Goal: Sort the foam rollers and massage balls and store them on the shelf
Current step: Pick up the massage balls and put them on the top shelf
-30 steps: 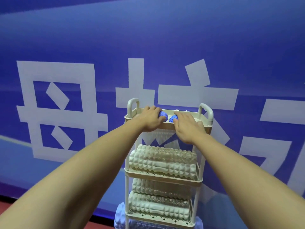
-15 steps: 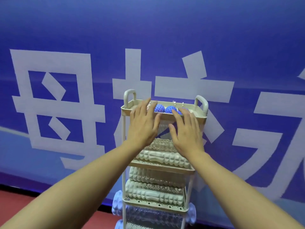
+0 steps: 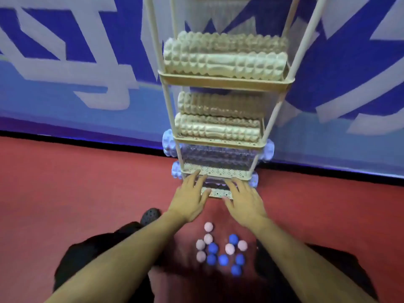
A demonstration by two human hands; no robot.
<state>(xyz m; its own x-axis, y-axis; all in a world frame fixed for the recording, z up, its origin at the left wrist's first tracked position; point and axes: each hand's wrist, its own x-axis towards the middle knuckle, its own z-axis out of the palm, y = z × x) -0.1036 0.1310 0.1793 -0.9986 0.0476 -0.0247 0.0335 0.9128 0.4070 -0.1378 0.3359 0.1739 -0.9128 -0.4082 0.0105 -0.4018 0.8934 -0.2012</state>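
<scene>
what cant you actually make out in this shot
Head view only:
- Shelf: top tier cut off by the upper edge.
- Left hand and right hand: fingertips blurred; contact with the bottom tier unclear.
- Bluish rollers: middles hidden behind tier rims.
- Massage balls: spiky texture blurred.

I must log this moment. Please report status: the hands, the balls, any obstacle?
Left hand and right hand open, empty, low by shelf. Pink and blue massage balls loose on floor. Nothing blocks them.

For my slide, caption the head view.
Both hands open above pink and blue massage balls before a shelf of foam rollers.
</scene>
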